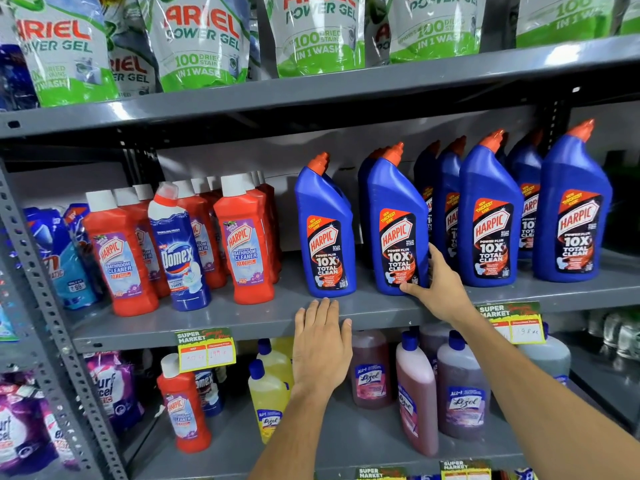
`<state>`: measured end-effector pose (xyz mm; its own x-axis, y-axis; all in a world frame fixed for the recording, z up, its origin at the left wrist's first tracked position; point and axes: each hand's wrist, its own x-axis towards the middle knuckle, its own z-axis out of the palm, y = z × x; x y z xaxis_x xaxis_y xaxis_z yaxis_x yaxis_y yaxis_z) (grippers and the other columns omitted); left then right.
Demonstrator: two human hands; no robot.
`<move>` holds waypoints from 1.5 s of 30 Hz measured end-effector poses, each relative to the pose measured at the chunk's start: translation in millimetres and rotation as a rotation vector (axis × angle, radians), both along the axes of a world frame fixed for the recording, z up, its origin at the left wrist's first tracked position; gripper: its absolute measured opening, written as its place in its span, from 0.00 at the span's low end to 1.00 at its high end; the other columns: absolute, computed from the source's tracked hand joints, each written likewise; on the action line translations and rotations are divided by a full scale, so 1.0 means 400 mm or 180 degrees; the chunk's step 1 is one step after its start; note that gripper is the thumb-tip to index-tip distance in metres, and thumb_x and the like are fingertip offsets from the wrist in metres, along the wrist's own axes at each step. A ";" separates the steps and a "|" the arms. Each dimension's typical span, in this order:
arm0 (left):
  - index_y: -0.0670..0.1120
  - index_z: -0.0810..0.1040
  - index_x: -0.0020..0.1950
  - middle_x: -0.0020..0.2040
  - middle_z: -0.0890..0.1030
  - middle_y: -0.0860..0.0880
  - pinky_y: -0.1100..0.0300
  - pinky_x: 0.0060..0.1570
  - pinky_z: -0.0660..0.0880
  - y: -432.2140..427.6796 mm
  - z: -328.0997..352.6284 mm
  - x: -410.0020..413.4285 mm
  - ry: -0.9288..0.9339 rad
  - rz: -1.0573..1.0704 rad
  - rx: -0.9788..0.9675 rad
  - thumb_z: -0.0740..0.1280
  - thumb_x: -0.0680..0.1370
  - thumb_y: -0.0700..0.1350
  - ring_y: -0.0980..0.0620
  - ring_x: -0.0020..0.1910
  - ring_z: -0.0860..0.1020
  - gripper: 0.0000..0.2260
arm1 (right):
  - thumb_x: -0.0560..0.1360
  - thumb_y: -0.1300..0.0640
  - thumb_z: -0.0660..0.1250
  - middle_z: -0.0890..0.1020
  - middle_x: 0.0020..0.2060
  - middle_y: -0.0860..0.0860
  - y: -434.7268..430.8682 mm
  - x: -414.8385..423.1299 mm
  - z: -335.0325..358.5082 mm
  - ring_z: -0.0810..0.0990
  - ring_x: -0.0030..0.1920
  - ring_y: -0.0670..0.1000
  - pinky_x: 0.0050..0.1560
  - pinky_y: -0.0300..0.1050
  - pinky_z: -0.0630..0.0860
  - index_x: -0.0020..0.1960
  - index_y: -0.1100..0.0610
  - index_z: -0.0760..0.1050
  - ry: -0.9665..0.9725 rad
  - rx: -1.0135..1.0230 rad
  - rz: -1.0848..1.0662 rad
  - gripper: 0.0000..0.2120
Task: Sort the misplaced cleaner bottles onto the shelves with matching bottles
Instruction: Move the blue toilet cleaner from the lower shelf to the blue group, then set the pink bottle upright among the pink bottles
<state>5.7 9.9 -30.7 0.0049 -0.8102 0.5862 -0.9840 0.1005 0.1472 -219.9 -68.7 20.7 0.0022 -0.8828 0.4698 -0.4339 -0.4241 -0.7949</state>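
My right hand (437, 289) grips the lower right side of a blue Harpic bottle (394, 223) that stands upright on the middle shelf (242, 320). My left hand (322, 341) lies flat and open on that shelf's front edge, just below another blue Harpic bottle (325, 230). More blue Harpic bottles (491, 216) line the shelf to the right. On the left stand red Harpic bathroom cleaners (119, 258), with a blue Domex bottle (178, 251) among them. On the lower shelf a red Harpic bottle (183, 407) stands beside a Domex bottle (207, 389) and yellow Lizol bottles (268, 400).
Ariel Power Gel pouches (197, 43) fill the top shelf. Pink and purple Lizol bottles (415, 393) stand on the lower shelf at right. Detergent pouches (110, 386) sit at far left behind a perforated grey upright (38, 271). Price tags (206, 349) hang from the shelf edge.
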 end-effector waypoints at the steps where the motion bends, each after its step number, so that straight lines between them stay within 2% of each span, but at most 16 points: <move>1: 0.45 0.67 0.75 0.75 0.70 0.47 0.48 0.76 0.53 -0.001 -0.002 0.001 -0.0015 0.0000 -0.0022 0.51 0.84 0.55 0.48 0.75 0.65 0.24 | 0.71 0.61 0.79 0.77 0.68 0.53 0.003 0.002 0.000 0.76 0.63 0.50 0.64 0.47 0.73 0.80 0.54 0.58 -0.0029 -0.0041 -0.0012 0.45; 3: 0.45 0.67 0.75 0.74 0.71 0.47 0.48 0.76 0.54 -0.005 -0.003 0.004 -0.0038 -0.0006 -0.0063 0.52 0.84 0.55 0.48 0.75 0.65 0.24 | 0.70 0.62 0.79 0.77 0.69 0.54 0.008 0.005 -0.002 0.77 0.67 0.52 0.66 0.49 0.73 0.80 0.55 0.58 -0.0098 -0.0101 -0.0020 0.45; 6: 0.46 0.64 0.77 0.77 0.67 0.47 0.49 0.78 0.48 -0.008 -0.003 0.010 -0.0078 -0.0041 -0.0059 0.51 0.83 0.56 0.49 0.78 0.59 0.25 | 0.70 0.60 0.80 0.75 0.72 0.53 0.023 0.003 -0.008 0.74 0.70 0.50 0.70 0.48 0.71 0.82 0.56 0.54 -0.0179 -0.0067 -0.0035 0.49; 9: 0.45 0.58 0.79 0.80 0.58 0.46 0.49 0.78 0.43 -0.004 -0.020 0.015 -0.0148 -0.0125 -0.0240 0.50 0.83 0.57 0.48 0.80 0.50 0.27 | 0.70 0.56 0.80 0.71 0.75 0.51 0.056 0.001 -0.029 0.68 0.68 0.40 0.68 0.41 0.67 0.82 0.55 0.52 -0.0292 -0.0145 -0.0141 0.51; 12: 0.44 0.53 0.80 0.81 0.51 0.43 0.47 0.78 0.46 0.011 -0.066 0.018 -0.0189 -0.0192 -0.0501 0.51 0.83 0.56 0.46 0.80 0.46 0.29 | 0.70 0.55 0.80 0.70 0.76 0.50 0.094 0.001 -0.064 0.66 0.71 0.41 0.72 0.45 0.66 0.81 0.54 0.56 -0.0407 -0.0353 -0.0271 0.48; 14: 0.44 0.51 0.81 0.82 0.49 0.42 0.46 0.78 0.46 0.023 -0.120 0.022 -0.0351 -0.0375 -0.0508 0.53 0.83 0.55 0.44 0.80 0.46 0.29 | 0.72 0.55 0.79 0.73 0.72 0.50 0.122 0.004 -0.097 0.71 0.70 0.45 0.71 0.42 0.69 0.79 0.55 0.63 -0.0463 -0.0608 -0.0477 0.41; 16: 0.45 0.49 0.81 0.82 0.47 0.43 0.47 0.78 0.44 0.034 -0.192 0.029 -0.0600 -0.0597 -0.0324 0.53 0.83 0.55 0.44 0.80 0.46 0.30 | 0.72 0.57 0.78 0.76 0.63 0.50 0.151 0.006 -0.138 0.76 0.63 0.47 0.65 0.33 0.71 0.74 0.56 0.69 -0.0479 -0.0954 -0.0785 0.33; 17: 0.45 0.49 0.81 0.82 0.46 0.44 0.48 0.78 0.43 0.041 -0.232 0.034 -0.0700 -0.0661 -0.0175 0.53 0.83 0.56 0.45 0.80 0.47 0.30 | 0.73 0.58 0.77 0.75 0.58 0.50 0.166 0.005 -0.162 0.76 0.58 0.48 0.60 0.32 0.72 0.71 0.57 0.71 -0.0472 -0.1090 -0.0929 0.29; 19: 0.45 0.49 0.81 0.82 0.46 0.44 0.48 0.78 0.43 0.051 -0.311 0.045 -0.0796 -0.0676 0.0162 0.53 0.82 0.57 0.45 0.80 0.47 0.31 | 0.72 0.61 0.77 0.73 0.52 0.50 0.186 0.002 -0.216 0.75 0.52 0.50 0.56 0.39 0.74 0.67 0.58 0.73 -0.0524 -0.1160 -0.1106 0.26; 21: 0.45 0.47 0.81 0.82 0.47 0.44 0.48 0.78 0.46 0.055 -0.384 0.053 -0.0809 -0.0554 0.0536 0.51 0.82 0.59 0.45 0.80 0.46 0.32 | 0.71 0.62 0.77 0.73 0.51 0.49 0.194 0.000 -0.283 0.75 0.52 0.51 0.57 0.46 0.75 0.65 0.58 0.73 -0.0603 -0.0953 -0.1128 0.25; 24: 0.44 0.45 0.81 0.81 0.44 0.44 0.48 0.78 0.45 0.042 -0.473 0.063 -0.0735 -0.0399 0.1120 0.46 0.82 0.61 0.45 0.80 0.44 0.32 | 0.70 0.63 0.78 0.74 0.58 0.48 0.188 0.007 -0.398 0.76 0.60 0.54 0.63 0.46 0.74 0.68 0.58 0.71 -0.0515 -0.0309 -0.0994 0.30; 29: 0.45 0.46 0.81 0.82 0.45 0.44 0.48 0.77 0.45 -0.009 -0.586 0.081 -0.0665 -0.0494 0.1868 0.51 0.82 0.58 0.44 0.80 0.45 0.31 | 0.67 0.60 0.80 0.70 0.74 0.53 0.150 0.023 -0.571 0.71 0.73 0.56 0.72 0.59 0.69 0.78 0.57 0.60 -0.0404 0.0779 -0.0677 0.46; 32: 0.45 0.47 0.81 0.82 0.46 0.43 0.47 0.77 0.46 -0.038 -0.641 0.094 -0.0539 -0.0476 0.2107 0.52 0.83 0.57 0.44 0.80 0.46 0.31 | 0.65 0.54 0.80 0.74 0.71 0.52 0.127 0.036 -0.636 0.74 0.69 0.54 0.69 0.57 0.73 0.76 0.52 0.61 -0.0359 0.0980 -0.0901 0.46; 36: 0.45 0.47 0.81 0.82 0.45 0.43 0.46 0.77 0.46 -0.061 -0.706 0.111 -0.0410 -0.0428 0.2311 0.51 0.83 0.58 0.42 0.80 0.46 0.31 | 0.62 0.54 0.82 0.81 0.60 0.48 0.095 0.053 -0.686 0.81 0.59 0.55 0.59 0.54 0.79 0.71 0.46 0.62 -0.0234 0.1328 -0.1058 0.44; 40: 0.45 0.49 0.81 0.82 0.48 0.42 0.44 0.77 0.47 -0.069 -0.755 0.117 -0.0221 -0.0343 0.2337 0.52 0.83 0.59 0.41 0.80 0.47 0.31 | 0.61 0.54 0.84 0.81 0.61 0.56 0.069 0.060 -0.731 0.80 0.59 0.62 0.56 0.55 0.77 0.69 0.53 0.63 -0.0066 0.1518 -0.1230 0.44; 45: 0.46 0.49 0.81 0.82 0.47 0.43 0.45 0.77 0.44 -0.061 -0.785 0.121 -0.0107 -0.0288 0.2246 0.50 0.82 0.60 0.42 0.80 0.45 0.31 | 0.61 0.52 0.84 0.83 0.57 0.54 0.054 0.041 -0.752 0.81 0.55 0.61 0.52 0.53 0.77 0.64 0.51 0.66 0.0109 0.1641 -0.1093 0.39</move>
<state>54.1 -14.5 -344.5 -0.0893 -0.9928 -0.0798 -0.9814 0.0740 0.1769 -203.7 -46.9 -279.9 -0.3147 -0.9491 -0.0125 -0.5064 0.1790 -0.8435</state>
